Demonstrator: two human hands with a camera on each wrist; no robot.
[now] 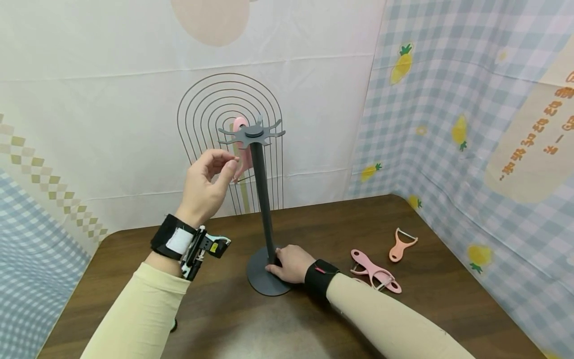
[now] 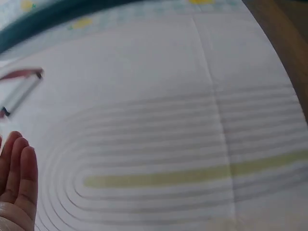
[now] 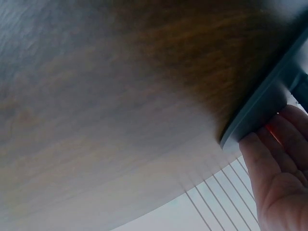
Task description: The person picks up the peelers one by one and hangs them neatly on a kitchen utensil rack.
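In the head view, my left hand (image 1: 206, 184) is in the air left of the centre, its fingers loosely bent. Just beside my fingertips, a pink peeler (image 1: 246, 160) hangs at the hooked top of the grey stand (image 1: 263, 194), near the centre of the frame. Below the centre, my right hand (image 1: 293, 264) holds this stand low, thumb and fingers about the foot of its pole, over the round base (image 1: 264, 283). On the brown table (image 1: 332, 224), at the right, lie other pink peelers (image 1: 368, 264) and one orange peeler (image 1: 400, 248).

In the left wrist view, my fingers are at the lower left, almost straight and released; the hanging peeler is above them, apart, at the left edge.

In the right wrist view, my fingers touch the base at the right edge.
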